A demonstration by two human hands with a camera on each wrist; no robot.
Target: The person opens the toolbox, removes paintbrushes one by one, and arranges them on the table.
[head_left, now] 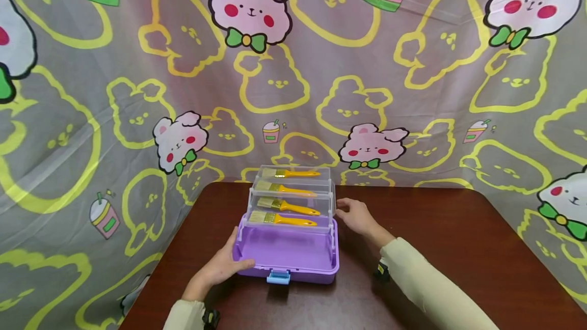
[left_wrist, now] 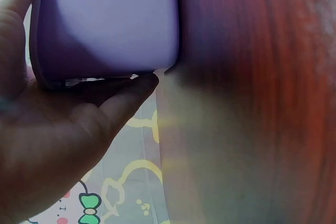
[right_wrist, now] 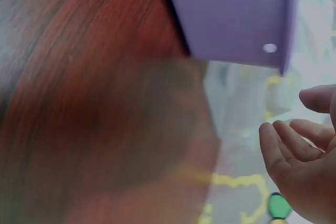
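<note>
A purple toolbox [head_left: 302, 275] stands unfolded on the table, its blue latch [head_left: 278, 277] at the front and its bottom compartment bare. Clear trays [head_left: 321, 227] rise in steps toward the back, with several yellow-handled paintbrushes [head_left: 298, 221] lying across them, bristles to the left. My left hand [head_left: 219, 265] grips the toolbox's front left corner, thumb over the front rim and fingers along the left side. Beside the trays' right edge is my right hand [head_left: 356, 215], its fingers loosely bent and the thumb apart. In the right wrist view, that hand [right_wrist: 304, 156] holds nothing visible, near the purple wall [right_wrist: 236, 19].
The dark red-brown wooden table [head_left: 426, 248] extends on both sides of the toolbox. A grey cloth [head_left: 321, 65] with cartoon rabbits and yellow outlines hangs behind the table and at its sides. Each wrist wears a small black device [head_left: 381, 271].
</note>
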